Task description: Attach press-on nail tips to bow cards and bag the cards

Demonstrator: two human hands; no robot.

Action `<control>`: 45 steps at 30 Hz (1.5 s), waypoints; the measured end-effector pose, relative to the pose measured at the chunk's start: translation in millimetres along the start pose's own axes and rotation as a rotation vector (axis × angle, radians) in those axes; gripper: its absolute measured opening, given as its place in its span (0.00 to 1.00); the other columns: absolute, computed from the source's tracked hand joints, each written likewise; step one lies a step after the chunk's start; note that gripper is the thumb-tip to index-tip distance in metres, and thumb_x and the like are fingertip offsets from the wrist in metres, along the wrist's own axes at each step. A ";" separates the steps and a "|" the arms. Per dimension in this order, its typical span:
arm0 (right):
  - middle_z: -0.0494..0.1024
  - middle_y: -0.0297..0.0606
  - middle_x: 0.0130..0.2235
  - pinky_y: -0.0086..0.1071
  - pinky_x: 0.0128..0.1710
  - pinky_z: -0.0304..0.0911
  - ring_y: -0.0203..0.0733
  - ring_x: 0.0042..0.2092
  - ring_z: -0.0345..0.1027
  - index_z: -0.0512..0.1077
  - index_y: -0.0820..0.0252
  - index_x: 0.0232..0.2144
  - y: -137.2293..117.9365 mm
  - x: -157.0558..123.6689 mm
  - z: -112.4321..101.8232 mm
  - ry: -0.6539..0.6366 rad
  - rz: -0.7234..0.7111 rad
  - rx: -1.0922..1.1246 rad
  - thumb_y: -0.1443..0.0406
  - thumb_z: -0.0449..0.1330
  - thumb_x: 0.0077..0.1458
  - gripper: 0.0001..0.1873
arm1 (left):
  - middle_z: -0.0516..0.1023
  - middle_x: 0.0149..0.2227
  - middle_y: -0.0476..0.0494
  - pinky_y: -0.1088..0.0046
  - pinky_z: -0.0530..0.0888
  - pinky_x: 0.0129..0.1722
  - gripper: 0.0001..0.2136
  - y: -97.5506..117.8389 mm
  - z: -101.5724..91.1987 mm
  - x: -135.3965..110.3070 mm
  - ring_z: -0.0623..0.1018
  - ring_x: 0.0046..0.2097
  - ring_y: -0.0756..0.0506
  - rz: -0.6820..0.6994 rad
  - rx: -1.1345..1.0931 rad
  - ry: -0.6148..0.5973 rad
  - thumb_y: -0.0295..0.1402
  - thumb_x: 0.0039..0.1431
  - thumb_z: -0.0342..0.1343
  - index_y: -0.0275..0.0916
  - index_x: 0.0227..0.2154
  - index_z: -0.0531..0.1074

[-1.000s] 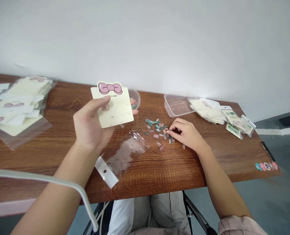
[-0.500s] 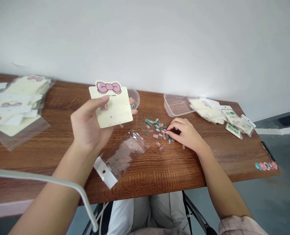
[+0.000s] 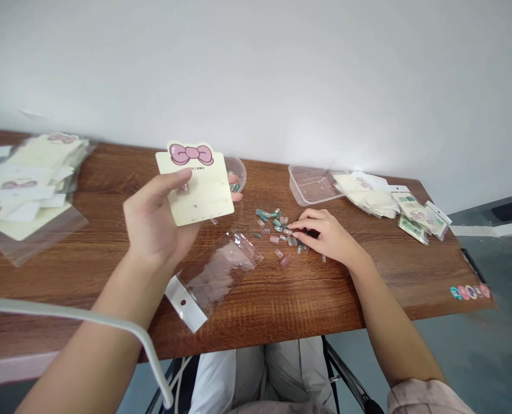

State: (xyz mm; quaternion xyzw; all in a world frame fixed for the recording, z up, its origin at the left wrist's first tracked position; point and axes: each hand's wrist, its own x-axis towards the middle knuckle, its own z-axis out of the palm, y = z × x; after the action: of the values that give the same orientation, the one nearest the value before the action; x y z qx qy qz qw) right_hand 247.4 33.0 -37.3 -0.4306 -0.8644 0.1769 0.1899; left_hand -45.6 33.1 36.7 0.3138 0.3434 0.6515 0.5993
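My left hand (image 3: 159, 215) is closed on a cream display card (image 3: 206, 195) with a pink bow at its top, thumb on the front and fingers behind. One small pinkish press-on nail (image 3: 184, 188) shows on the card by the thumb. My right hand (image 3: 325, 233) reaches into a loose pile of press-on nails (image 3: 276, 222), green, pink and clear. Its thumb and index fingertip close on a pale nail (image 3: 287, 231); the other fingers curl above the pile. Between the hands lies a clear plastic bag (image 3: 221, 267) with a white header.
Bagged bow cards (image 3: 44, 167) are stacked at the left. Behind my left hand stands a round clear tub (image 3: 240, 168) with nails inside. A rectangular clear container (image 3: 303, 192), more cards (image 3: 363, 192) and filled packs (image 3: 415, 213) sit at the right. A white cable-like bar (image 3: 109, 321) crosses the lower left.
My right hand has shifted slightly left over the nail pile, its fingertips coming onto a pale nail. My left hand and the card stay almost still.
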 end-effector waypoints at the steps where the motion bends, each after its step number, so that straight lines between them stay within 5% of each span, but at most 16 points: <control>1: 0.80 0.37 0.41 0.43 0.51 0.63 0.43 0.43 0.75 0.81 0.51 0.46 0.4 0.3 -0.1 -0.002 -0.003 0.000 0.64 0.61 0.67 0.09 | 0.84 0.38 0.34 0.54 0.84 0.41 0.10 0.1 0.2 -0.1 0.84 0.43 0.34 -0.005 -0.004 -0.001 0.29 0.55 0.57 0.33 0.38 0.80; 8: 0.79 0.35 0.37 0.39 0.46 0.64 0.42 0.40 0.74 0.80 0.55 0.40 -2.6 5.4 -3.5 -0.026 0.038 0.093 0.63 0.64 0.64 0.05 | 0.84 0.39 0.38 0.54 0.85 0.39 0.19 0.3 3.2 -3.0 0.85 0.43 0.34 -0.017 -0.046 -0.018 0.28 0.56 0.56 0.37 0.51 0.79; 14: 0.78 0.34 0.35 0.39 0.46 0.64 0.41 0.38 0.73 0.78 0.55 0.36 -2.8 3.1 -7.5 0.011 0.059 0.087 0.66 0.64 0.62 0.02 | 0.85 0.40 0.37 0.54 0.85 0.38 0.21 -6.1 4.3 -7.2 0.86 0.42 0.32 -0.108 -0.046 0.005 0.29 0.52 0.60 0.37 0.51 0.79; 18: 0.79 0.35 0.36 0.39 0.44 0.67 0.41 0.38 0.72 0.79 0.54 0.37 -9.5 -4.7 -10.5 0.154 0.085 0.135 0.66 0.64 0.62 0.03 | 0.86 0.39 0.30 0.60 0.82 0.35 0.18 -12.5 7.6 -12.3 0.86 0.35 0.33 -0.305 -0.004 -0.048 0.37 0.52 0.62 0.32 0.44 0.79; 23: 0.79 0.34 0.36 0.35 0.36 0.69 0.39 0.35 0.72 0.79 0.53 0.41 -36.7 -2.9 -6.1 0.392 -0.013 0.237 0.68 0.65 0.61 0.06 | 0.87 0.37 0.35 0.59 0.81 0.40 0.19 -23.7 15.5 -23.1 0.86 0.36 0.36 -0.390 -0.072 -0.146 0.44 0.62 0.56 0.33 0.46 0.78; 29: 0.79 0.35 0.37 0.35 0.34 0.70 0.39 0.36 0.73 0.78 0.53 0.43 -69.8 8.5 5.7 0.605 -0.129 0.271 0.73 0.67 0.57 0.13 | 0.86 0.37 0.38 0.57 0.81 0.45 0.24 -45.5 21.2 -33.6 0.85 0.46 0.33 -0.473 -0.133 -0.133 0.50 0.68 0.47 0.36 0.48 0.78; 45: 0.81 0.36 0.36 0.36 0.34 0.70 0.39 0.35 0.73 0.77 0.54 0.41 -89.1 16.8 18.4 0.573 -0.223 0.135 0.70 0.66 0.62 0.07 | 0.85 0.49 0.39 0.58 0.68 0.64 0.23 -67.1 21.4 -43.8 0.76 0.62 0.33 -0.425 -0.184 -0.191 0.51 0.63 0.60 0.34 0.45 0.82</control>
State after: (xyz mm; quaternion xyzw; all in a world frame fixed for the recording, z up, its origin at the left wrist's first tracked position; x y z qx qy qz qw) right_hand 168.8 -6.4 -8.4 -0.3518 -0.8039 0.0831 0.4723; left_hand 13.6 -6.0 -6.3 0.2387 0.2826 0.5070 0.7785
